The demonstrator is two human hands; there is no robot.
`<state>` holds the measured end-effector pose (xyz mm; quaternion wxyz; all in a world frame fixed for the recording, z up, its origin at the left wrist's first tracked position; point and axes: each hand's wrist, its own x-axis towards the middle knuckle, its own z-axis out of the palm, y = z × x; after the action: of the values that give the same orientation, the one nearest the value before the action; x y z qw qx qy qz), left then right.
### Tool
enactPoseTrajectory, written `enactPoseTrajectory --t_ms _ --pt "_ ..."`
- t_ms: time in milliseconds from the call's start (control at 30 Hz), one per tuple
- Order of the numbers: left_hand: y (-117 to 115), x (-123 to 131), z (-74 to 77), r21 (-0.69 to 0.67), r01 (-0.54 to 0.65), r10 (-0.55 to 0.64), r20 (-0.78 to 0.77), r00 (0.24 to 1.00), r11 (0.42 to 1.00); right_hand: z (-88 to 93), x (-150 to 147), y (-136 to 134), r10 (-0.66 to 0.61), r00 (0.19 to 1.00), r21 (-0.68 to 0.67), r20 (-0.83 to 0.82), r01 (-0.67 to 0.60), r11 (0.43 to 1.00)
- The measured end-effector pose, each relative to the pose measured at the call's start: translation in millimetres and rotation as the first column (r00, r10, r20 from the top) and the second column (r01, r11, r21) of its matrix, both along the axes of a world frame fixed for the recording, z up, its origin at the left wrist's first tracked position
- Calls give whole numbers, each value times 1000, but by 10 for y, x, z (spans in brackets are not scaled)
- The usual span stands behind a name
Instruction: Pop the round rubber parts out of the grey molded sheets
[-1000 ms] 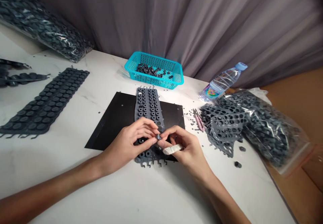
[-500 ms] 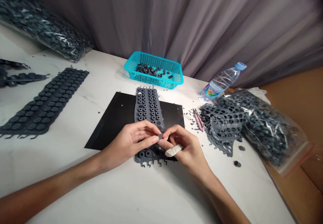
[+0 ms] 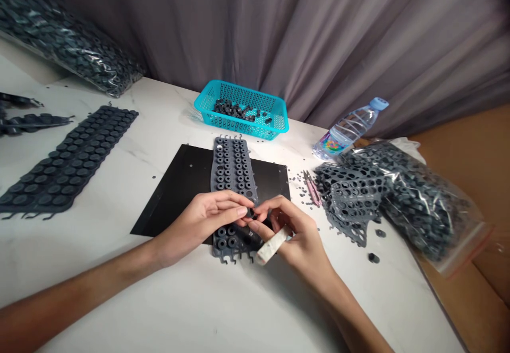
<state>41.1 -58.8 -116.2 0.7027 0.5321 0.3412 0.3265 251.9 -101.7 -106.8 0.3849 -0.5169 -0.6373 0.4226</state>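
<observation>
My left hand (image 3: 217, 217) is closed, its thumb and forefinger pinching a small dark rubber piece (image 3: 251, 212). On the other side of that piece are the fingertips of my right hand (image 3: 292, 228), which is also closed. A tool with a whitish, wrapped-looking handle (image 3: 273, 245) lies across the right palm; its working end is largely hidden. Below both hands runs a grey rubber sheet (image 3: 232, 164) with rows of round ring-like plugs and some holes. The sheet rests over a black mat (image 3: 179, 183), and the hands cover its middle.
A turquoise basket (image 3: 243, 127) with small black pieces stands behind. Pink snips (image 3: 313, 188), perforated sheets (image 3: 354, 199), a water bottle (image 3: 346, 130) and a bag of pieces (image 3: 434, 204) are at right. At left lie another studded sheet (image 3: 75, 156) and a large bag (image 3: 71, 40).
The whitish handle has swung and shows more of its length, pointing down-left. The small piece has turned between my fingertips, a dark opening now showing. The view has shifted slightly.
</observation>
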Motion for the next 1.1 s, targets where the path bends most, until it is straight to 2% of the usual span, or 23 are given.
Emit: enactPoseTrajectory --t_ms 267,467,700,967,1100 --pt "6 -5 15 9 32 -32 -55 998 999 20 7 -11 18 991 187 134 -43 981" --pt "3 -9 12 10 62 -61 -68 996 998 8 -12 -25 -3 994 217 108 -20 976" --pt "0 -15 13 1 69 -69 -59 996 998 -5 13 -20 10 985 281 174 -60 958" --pt "-2 -17 46 -16 86 -86 -40 995 996 -1 0 -3 40 979 403 202 -121 907" --pt "4 -10 29 -17 68 -69 -63 996 998 2 10 3 47 974 423 220 -139 895"
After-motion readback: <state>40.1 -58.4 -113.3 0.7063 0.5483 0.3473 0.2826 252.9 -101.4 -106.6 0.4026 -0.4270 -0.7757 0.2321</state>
